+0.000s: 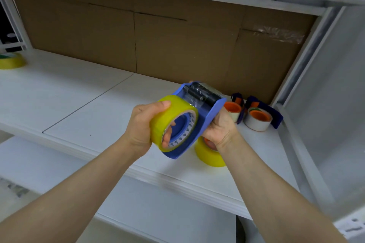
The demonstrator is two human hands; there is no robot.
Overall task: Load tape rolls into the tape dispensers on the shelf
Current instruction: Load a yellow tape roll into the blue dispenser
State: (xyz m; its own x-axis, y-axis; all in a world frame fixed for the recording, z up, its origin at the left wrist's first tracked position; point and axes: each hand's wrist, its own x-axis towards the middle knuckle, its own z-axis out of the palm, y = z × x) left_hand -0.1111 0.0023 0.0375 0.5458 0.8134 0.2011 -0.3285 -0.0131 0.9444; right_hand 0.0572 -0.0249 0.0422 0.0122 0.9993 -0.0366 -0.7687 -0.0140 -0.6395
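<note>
I hold a blue tape dispenser (pixel 209 112) above the white shelf (pixel 83 100). My right hand (pixel 220 128) grips its handle from underneath. A yellow tape roll (pixel 167 118) sits on the dispenser's blue hub, and my left hand (pixel 145 126) grips that roll, thumb on top and fingers inside the core. A clear strip of tape runs from the roll up to the black roller at the dispenser's far end. Another yellow roll (pixel 207 154) lies on the shelf under my right wrist.
Two dark blue dispensers with white rolls on orange hubs, one (pixel 236 110) and the other (pixel 260 118), stand in the shelf's right back corner. A further yellow roll (pixel 10 61) lies at the far left. Cardboard (pixel 158 35) lines the back; a shelf board hangs overhead.
</note>
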